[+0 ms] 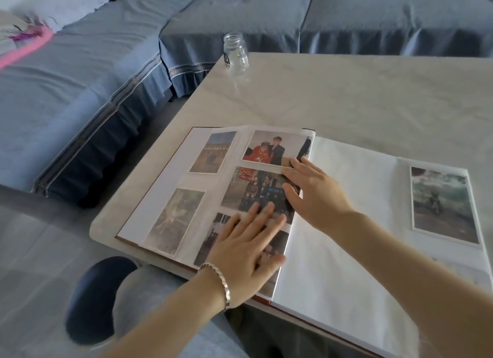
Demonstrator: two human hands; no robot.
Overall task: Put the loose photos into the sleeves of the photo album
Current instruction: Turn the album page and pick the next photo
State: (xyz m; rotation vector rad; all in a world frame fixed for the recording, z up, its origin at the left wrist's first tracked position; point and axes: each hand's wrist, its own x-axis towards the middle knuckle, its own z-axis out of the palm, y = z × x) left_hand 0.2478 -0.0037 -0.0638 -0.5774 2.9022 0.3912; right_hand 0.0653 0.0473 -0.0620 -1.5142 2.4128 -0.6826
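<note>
An open photo album [338, 224] lies on the marble table. Its left page carries several photos in clear sleeves, among them a wedding photo [272, 148] at the top and a group photo [253, 189] below it. My left hand [248, 253], with a bracelet on the wrist, lies flat with straight fingers on the lower photos of that page. My right hand [314, 192] lies flat near the spine, its fingertips on the right edge of the group photo and the wedding photo. On the white right page sits one greenish photo [442, 205].
A glass jar [235, 53] stands near the table's [346, 96] far left corner. A grey-blue sofa [133, 50] wraps around the left and far sides. My knee and a dark round stool [96, 299] are below the table's near edge.
</note>
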